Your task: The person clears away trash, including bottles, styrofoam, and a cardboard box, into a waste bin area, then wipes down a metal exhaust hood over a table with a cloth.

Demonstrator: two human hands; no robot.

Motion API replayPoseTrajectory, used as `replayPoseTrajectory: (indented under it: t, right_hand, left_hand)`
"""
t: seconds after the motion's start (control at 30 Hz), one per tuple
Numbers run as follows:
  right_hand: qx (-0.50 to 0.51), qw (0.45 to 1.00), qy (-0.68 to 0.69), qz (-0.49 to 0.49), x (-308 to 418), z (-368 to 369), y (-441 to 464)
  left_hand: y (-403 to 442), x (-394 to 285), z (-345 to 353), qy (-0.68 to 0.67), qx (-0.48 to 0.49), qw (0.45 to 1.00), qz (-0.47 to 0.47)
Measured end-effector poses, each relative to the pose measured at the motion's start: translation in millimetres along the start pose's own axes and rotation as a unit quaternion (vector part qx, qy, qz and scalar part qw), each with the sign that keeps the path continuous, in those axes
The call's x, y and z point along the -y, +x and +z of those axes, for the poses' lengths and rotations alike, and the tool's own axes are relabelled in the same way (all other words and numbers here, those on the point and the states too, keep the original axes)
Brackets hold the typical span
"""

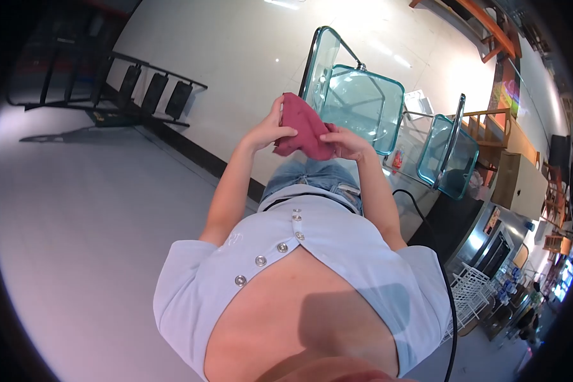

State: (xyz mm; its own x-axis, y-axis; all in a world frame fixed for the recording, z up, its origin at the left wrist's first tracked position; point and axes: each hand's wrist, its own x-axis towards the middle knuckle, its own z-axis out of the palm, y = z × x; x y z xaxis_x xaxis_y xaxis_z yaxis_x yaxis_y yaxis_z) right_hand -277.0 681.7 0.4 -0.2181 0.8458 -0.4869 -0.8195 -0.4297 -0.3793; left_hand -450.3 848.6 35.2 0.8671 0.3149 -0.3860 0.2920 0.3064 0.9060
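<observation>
A folded maroon cloth (305, 127) is held up in front of my waist, between my two hands. My left hand (266, 132) grips its left side, the thumb lying over the near face and the other fingers mostly hidden behind. On the lower right side, my right hand (350, 144) pinches the cloth with its thumb on top. The fabric looks crumpled, with a loose corner hanging at the lower left. Just beyond the cloth stands a chair with a clear teal seat (363, 105) and a chrome frame.
A second teal chair (449, 156) stands further right, near wooden furniture (519, 178). A black ladder-like metal frame (140, 89) is at the left. White wire racks (470, 296) are at the lower right. A black cable (449, 286) runs down along my right side.
</observation>
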Motion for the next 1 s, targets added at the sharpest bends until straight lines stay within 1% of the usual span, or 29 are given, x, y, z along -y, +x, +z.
replayPoseTrajectory:
  t: [0.07, 0.1, 0.13, 0.17, 0.2, 0.23, 0.27, 0.3, 0.33, 0.37, 0.4, 0.43, 0.47, 0.5, 0.53, 0.57, 0.6, 0.63, 0.67, 0.7, 0.73, 0.77, 0.8, 0.83, 0.87, 0.9, 0.93, 1.0]
  right_hand:
    - [-0.037, 0.988, -0.147, -0.008, 18, 10, 4]
    - [-0.066, 0.982, -0.153, -0.085, 24, 13, 6]
    - [-0.076, 0.983, -0.141, -0.091, 31, 18, 6]
    - [-0.102, 0.951, -0.22, -0.189, 43, 24, 6]
    - [-0.131, 0.901, -0.298, -0.285, 57, 29, 5]
    - [-0.144, 0.898, -0.245, -0.336, 62, 42, 1]
    - [-0.164, 0.893, -0.233, -0.347, 70, 49, -4]
    - [-0.132, 0.874, -0.238, -0.401, 76, 54, -7]
    - [-0.104, 0.85, -0.245, -0.455, 81, 59, -10]
    - [-0.166, 0.85, -0.205, -0.455, 85, 70, -7]
    - [-0.197, 0.839, -0.19, -0.47, 85, 68, 0]
    - [-0.278, 0.803, -0.239, -0.47, 84, 64, 10]
    - [-0.357, 0.762, -0.283, -0.46, 80, 66, 20]
    - [-0.421, 0.721, -0.298, -0.463, 82, 73, 30]
    - [-0.45, 0.705, -0.284, -0.468, 85, 82, 40]
    - [-0.49, 0.666, -0.289, -0.482, 87, 97, 48]
    - [-0.523, 0.632, -0.295, -0.491, 88, 112, 56]
    - [-0.555, 0.589, -0.321, -0.491, 94, 127, 60]
    - [-0.569, 0.579, -0.316, -0.491, 98, 134, 71]
    - [-0.583, 0.548, -0.278, -0.531, 99, 139, 80]
    - [-0.593, 0.517, -0.239, -0.569, 104, 143, 88]
    - [-0.612, 0.529, -0.216, -0.547, 102, 136, 99]
    - [-0.618, 0.52, -0.212, -0.55, 99, 121, 112]
    - [-0.616, 0.556, -0.17, -0.531, 92, 101, 128]
    - [-0.611, 0.589, -0.127, -0.513, 83, 84, 144]
    - [-0.669, 0.57, -0.16, -0.448, 69, 71, 159]
    - [-0.724, 0.546, -0.188, -0.378, 54, 56, 172]
    - [-0.832, 0.529, -0.089, -0.145, 14, 25, 204]
  left_hand:
    - [14, -12, -20, 0.041, 0.009, 0.999, 0.018]
    - [18, -21, -25, 0.043, 0.021, 0.999, 0.008]
    - [26, -39, -28, 0.054, 0.018, 0.998, 0.039]
    - [39, -59, -34, 0.065, 0.018, 0.995, 0.075]
    - [51, -75, -43, 0.071, 0.038, 0.994, 0.075]
    - [61, -91, -55, 0.089, 0.06, 0.989, 0.103]
    - [73, -105, -61, 0.107, 0.085, 0.982, 0.128]
    - [87, -119, -61, 0.068, 0.094, 0.976, 0.182]
    - [103, -136, -60, 0.07, 0.126, 0.974, 0.173]
    - [119, -153, -60, 0.082, 0.141, 0.97, 0.178]
    - [137, -164, -62, 0.094, 0.16, 0.965, 0.184]
    - [160, -168, -70, 0.117, 0.189, 0.965, 0.139]
    - [177, -171, -76, 0.121, 0.226, 0.958, 0.129]
    - [197, -176, -80, 0.16, 0.274, 0.936, 0.155]
    - [216, -181, -83, 0.194, 0.318, 0.909, 0.186]
    - [217, -197, -85, 0.162, 0.356, 0.905, 0.169]
    - [213, -218, -86, 0.158, 0.377, 0.899, 0.16]
    - [209, -243, -88, 0.211, 0.423, 0.854, 0.219]
    - [210, -260, -90, 0.26, 0.463, 0.798, 0.285]
    - [211, -263, -94, 0.254, 0.484, 0.765, 0.34]
    - [218, -267, -94, 0.25, 0.494, 0.758, 0.344]
    - [226, -266, -93, 0.252, 0.489, 0.77, 0.323]
    - [236, -263, -92, 0.254, 0.483, 0.782, 0.301]
    - [254, -250, -93, 0.249, 0.473, 0.803, 0.265]
    - [270, -232, -94, 0.178, 0.466, 0.844, 0.198]
    - [291, -212, -102, 0.098, 0.48, 0.867, 0.09]
    - [312, -189, -112, 0.018, 0.487, 0.873, -0.022]
    - [337, -135, -131, -0.095, 0.434, 0.888, -0.119]
